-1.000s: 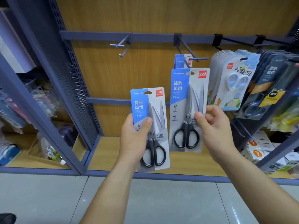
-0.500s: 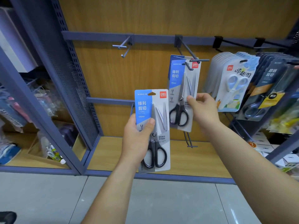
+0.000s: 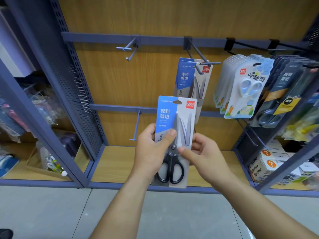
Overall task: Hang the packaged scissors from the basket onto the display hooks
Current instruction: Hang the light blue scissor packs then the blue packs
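Gripping scissors pkg (image 3: 175,118), L hand (image 3: 151,152), R hand (image 3: 205,156), hung pkgs (image 3: 185,76) half-hidden

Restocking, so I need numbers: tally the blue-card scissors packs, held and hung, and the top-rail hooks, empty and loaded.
Held blue pack: 1
Hung blue packs: 2
Empty top hook: 1
Loaded top hooks: 3
Total: 7
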### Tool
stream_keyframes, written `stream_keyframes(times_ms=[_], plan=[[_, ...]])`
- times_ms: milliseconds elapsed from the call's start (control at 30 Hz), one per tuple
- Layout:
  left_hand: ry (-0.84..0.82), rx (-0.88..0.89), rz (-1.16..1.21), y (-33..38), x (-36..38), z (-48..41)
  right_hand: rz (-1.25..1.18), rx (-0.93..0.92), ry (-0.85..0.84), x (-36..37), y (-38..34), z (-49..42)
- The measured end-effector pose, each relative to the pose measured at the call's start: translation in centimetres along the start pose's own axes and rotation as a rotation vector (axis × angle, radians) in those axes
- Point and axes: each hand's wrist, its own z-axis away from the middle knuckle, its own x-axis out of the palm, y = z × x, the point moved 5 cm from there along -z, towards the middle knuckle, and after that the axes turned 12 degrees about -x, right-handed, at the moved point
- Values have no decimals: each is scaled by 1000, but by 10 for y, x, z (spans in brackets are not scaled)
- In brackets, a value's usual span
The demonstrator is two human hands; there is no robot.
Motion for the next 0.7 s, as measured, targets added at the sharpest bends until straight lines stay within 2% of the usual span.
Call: stream_keyframes(times_ms=[100,300,567,700], plan=[[-27,6,11,2,0,0,58,-98,67,-12,-8,-3],[23,52,-68,3,-7,-3,75,-236,223,-47,-33,-21],[38,81,-272,-3,-7,-5,81,-163,332,-59,-26,-38],[52,89,-336,-3,-7,-5,173,-140,377,-55,-22,-58]])
